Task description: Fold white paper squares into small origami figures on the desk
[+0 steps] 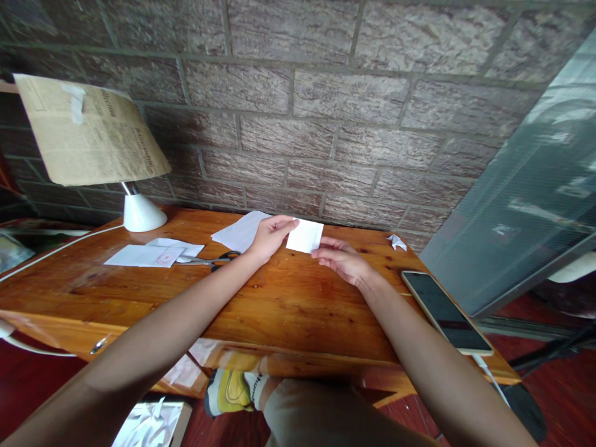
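A small square of white paper [305, 236] with faint print is held up above the wooden desk, between both hands. My left hand [271, 237] pinches its upper left corner, thumb on the near face. At its lower right edge, my right hand [343, 257] grips the paper between thumb and fingers. Behind my left hand lie white sheets [239, 231], partly covered by it. Scissors [205, 260] with black handles rest left of my left wrist, their blades by cut paper pieces [144, 255], one bearing a red stamp.
On the desk [298, 310], a lamp [144, 211] with a newspaper shade stands at the back left. A folded paper piece [397, 242] sits at the back right. Near the right edge lies a phone [447, 311] with a white cable. A brick wall [307, 93] rises behind.
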The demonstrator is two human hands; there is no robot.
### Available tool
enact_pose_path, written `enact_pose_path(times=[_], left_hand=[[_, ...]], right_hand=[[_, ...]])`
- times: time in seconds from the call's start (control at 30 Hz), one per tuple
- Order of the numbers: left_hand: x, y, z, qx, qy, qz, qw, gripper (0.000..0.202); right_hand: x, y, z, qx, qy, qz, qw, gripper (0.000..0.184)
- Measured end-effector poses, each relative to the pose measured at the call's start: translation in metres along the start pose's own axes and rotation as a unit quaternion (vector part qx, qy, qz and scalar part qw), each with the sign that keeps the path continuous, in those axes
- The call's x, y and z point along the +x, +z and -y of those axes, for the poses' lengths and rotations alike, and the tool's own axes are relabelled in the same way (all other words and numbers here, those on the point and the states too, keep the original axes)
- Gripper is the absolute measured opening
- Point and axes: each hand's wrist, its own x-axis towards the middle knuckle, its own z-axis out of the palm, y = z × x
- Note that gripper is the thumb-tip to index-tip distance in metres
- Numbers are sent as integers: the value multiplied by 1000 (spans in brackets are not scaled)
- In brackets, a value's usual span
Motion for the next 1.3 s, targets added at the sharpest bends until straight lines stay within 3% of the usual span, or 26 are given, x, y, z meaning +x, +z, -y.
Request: enact_pose_path(times=[0.1, 0.17, 0.3, 0.5, 0.67, 0.77, 0.87, 1.0, 1.13, 1.23, 1.3], left_hand=[[2, -2, 2, -78, -106, 12, 991, 34], [3, -4, 3, -81, -138, 25, 987, 36], [1, -5, 2, -20, -86, 58, 994, 37], [-9, 4, 4, 90, 26, 111, 989, 34], [-10, 6, 4, 98, 23, 146, 984, 37], [-7, 5, 2, 105, 32, 126, 986, 38], [-5, 7, 4, 126, 58, 97, 986, 40], [-7, 10, 7, 140, 50, 119, 982, 39], [-11, 10, 6, 98, 17, 132, 986, 37], [-10, 10, 6, 68, -11, 114, 991, 37], [-9, 10, 7, 61, -20, 88, 994, 39]], right_hand=[[0, -1, -1, 11, 0, 10, 1000, 42], [0, -1, -4, -3, 4, 18, 1000, 40], [1, -1, -8, -61, 10, 23, 998, 35], [5, 0, -7, -19, -88, -55, 994, 31], [6, 1, -5, -45, -118, -66, 990, 33], [8, 1, -7, -92, -133, -86, 983, 43], [10, -1, -9, -179, -159, -132, 962, 55], [9, -5, -10, -270, -195, -171, 927, 54], [6, -1, -11, -188, -164, -104, 963, 43], [6, 4, -12, -99, -96, -43, 990, 40], [8, 4, -13, -57, -68, -36, 995, 41]])
